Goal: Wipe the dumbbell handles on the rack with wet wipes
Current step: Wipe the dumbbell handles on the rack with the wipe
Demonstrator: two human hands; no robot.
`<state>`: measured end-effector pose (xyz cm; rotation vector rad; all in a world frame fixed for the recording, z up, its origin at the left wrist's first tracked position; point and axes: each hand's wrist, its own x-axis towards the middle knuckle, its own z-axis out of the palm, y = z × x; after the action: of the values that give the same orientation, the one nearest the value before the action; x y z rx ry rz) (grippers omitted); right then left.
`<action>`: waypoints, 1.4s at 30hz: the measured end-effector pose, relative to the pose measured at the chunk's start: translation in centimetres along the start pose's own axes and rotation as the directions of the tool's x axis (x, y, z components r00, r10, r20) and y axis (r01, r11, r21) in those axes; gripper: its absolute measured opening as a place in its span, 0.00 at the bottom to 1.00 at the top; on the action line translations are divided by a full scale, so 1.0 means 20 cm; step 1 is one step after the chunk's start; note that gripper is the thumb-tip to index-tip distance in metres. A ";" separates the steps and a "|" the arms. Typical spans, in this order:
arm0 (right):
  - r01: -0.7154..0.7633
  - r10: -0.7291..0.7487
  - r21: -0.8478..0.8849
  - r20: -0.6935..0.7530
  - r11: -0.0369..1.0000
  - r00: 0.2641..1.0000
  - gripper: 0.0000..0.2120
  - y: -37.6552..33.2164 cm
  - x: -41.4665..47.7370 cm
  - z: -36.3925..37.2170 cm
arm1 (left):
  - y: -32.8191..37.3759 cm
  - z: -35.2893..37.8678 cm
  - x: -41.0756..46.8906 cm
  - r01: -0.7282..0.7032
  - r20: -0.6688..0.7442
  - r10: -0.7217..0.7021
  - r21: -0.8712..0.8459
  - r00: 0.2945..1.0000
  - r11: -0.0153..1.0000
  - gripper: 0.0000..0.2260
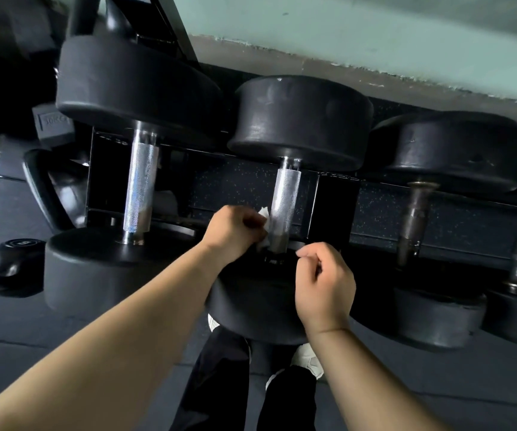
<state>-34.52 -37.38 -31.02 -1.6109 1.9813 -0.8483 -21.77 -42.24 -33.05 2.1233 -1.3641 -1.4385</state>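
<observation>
Several black dumbbells lie on a black rack (334,209). My left hand (233,233) grips a white wet wipe (265,227) and holds it against the left side of the middle dumbbell's knurled silver handle (283,203), near its lower end. My right hand (324,284) hovers just right of that handle's base with its fingers curled and nothing in it, above the near black head (251,309). To the left stands another shiny handle (140,189). Two darker, dull handles (414,222) are on the right.
A kettlebell (8,259) and other weights lie on the dark rubber floor at left. A pale green wall (375,35) runs behind the rack. My legs in black trousers and white shoes (308,362) stand below the middle dumbbell.
</observation>
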 end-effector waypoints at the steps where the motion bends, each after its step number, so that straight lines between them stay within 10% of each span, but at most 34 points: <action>1: -0.001 0.001 0.000 0.002 1.000 1.000 0.13 0.00 0.00 0.00 | -0.01 0.00 0.00 0.001 0.018 -0.001 0.018 1.000 1.000 0.09; 7: -0.012 0.012 -0.003 0.006 1.000 1.000 0.14 0.01 0.00 0.00 | 0.09 -0.03 0.14 -0.103 -0.073 0.085 -0.311 0.994 0.945 0.15; 15: -0.017 0.016 -0.001 -0.001 1.000 1.000 0.13 0.00 0.00 -0.01 | -0.06 0.00 0.01 0.036 0.173 -0.009 -0.154 0.985 0.987 0.15; 19: 0.006 -0.006 -0.004 -0.009 1.000 1.000 0.13 0.00 0.00 0.00 | 0.01 -0.03 0.06 0.171 0.315 0.041 -0.615 0.948 0.770 0.17; 26: -0.022 0.022 0.009 0.009 1.000 1.000 0.14 0.00 -0.01 0.00 | 0.08 0.00 0.19 0.248 0.376 0.108 -0.775 0.920 0.581 0.26; 32: -0.020 0.019 0.019 0.021 1.000 1.000 0.13 0.00 0.00 -0.01 | -0.07 0.00 0.13 0.364 0.570 0.116 -0.654 0.813 0.663 0.23; 39: -0.033 0.033 0.023 0.014 0.999 0.999 0.15 0.00 -0.01 0.00 | -0.02 0.00 0.20 0.295 0.451 0.088 -0.708 0.888 0.642 0.25; 42: -0.031 0.031 0.015 0.015 0.999 0.999 0.14 -0.01 0.00 -0.01 | -0.08 -0.03 0.17 0.262 0.492 0.028 -0.511 0.870 0.819 0.21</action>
<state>-34.50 -37.30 -30.86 -1.5694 1.9803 -0.8353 -20.12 -44.21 -35.89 1.5356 -0.7583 -2.1996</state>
